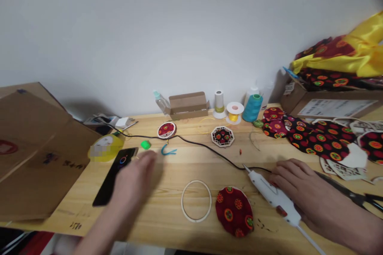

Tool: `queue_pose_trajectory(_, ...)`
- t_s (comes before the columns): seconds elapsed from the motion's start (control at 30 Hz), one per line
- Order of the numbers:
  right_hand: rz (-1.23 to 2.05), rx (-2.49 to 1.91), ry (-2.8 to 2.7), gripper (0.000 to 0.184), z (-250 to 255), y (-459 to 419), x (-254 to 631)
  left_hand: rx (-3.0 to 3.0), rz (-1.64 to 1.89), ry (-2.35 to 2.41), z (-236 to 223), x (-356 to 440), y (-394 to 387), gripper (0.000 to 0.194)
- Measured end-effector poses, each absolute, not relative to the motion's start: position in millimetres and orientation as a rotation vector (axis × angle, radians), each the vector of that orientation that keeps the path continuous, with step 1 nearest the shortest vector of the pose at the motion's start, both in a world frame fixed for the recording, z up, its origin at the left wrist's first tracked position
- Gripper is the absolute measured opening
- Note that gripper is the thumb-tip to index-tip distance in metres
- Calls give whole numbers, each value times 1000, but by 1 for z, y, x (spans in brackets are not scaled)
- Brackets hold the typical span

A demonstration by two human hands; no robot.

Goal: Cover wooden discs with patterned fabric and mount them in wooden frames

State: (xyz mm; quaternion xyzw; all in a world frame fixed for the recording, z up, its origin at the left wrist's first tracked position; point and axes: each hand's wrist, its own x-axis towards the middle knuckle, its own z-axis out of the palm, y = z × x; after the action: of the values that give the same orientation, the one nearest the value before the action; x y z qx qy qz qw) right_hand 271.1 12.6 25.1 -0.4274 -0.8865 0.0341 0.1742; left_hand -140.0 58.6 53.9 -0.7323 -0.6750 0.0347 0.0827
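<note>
White glue gun [269,193], near right on the worktop [161,215], is best steadied by its body, nozzle kept off the black cord [206,146]. It looks slim, with a pointed tip. The right hand [302,185] lies against it, grip loosely curved; whether it holds firmly, I cannot tell. Left of the gun: a red flowered fabric disc [234,212], then a wooden ring [182,201]. Beyond, the blurred left hand [131,179] hovers near a phone [109,181], grip part-curled, contents unclear.
</note>
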Motion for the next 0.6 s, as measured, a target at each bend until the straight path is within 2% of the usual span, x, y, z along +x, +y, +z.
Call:
queue_pose_trajectory(0.1, 46, -1207, -2537, 37, 25, 13, 270, -2078, 277, -2037, 85, -177, 111, 36)
queue_pose_trajectory(0.17, 27, -1212, -2554, 37, 24, 13, 270, -2118, 402, -2013, 95, -196, 146, 31)
queue_pose_trajectory(0.2, 18, -1217, -2561, 37, 24, 13, 270, -2149, 463, -2001, 97, -204, 160, 27)
queue_pose_trajectory(0.37, -60, -1205, -2586, 37, 26, 14, 272, -2211, 666, -2031, 85, -231, 201, 33)
queue_pose_trajectory(0.5, -91, -1165, -2614, 35, 32, 16, 273, -2196, 658, -2094, 79, -249, 210, 33)
queue_pose_trajectory(0.6, -89, -1169, -2606, 34, 35, 17, 274, -2188, 526, -2136, 84, -258, 214, 32)
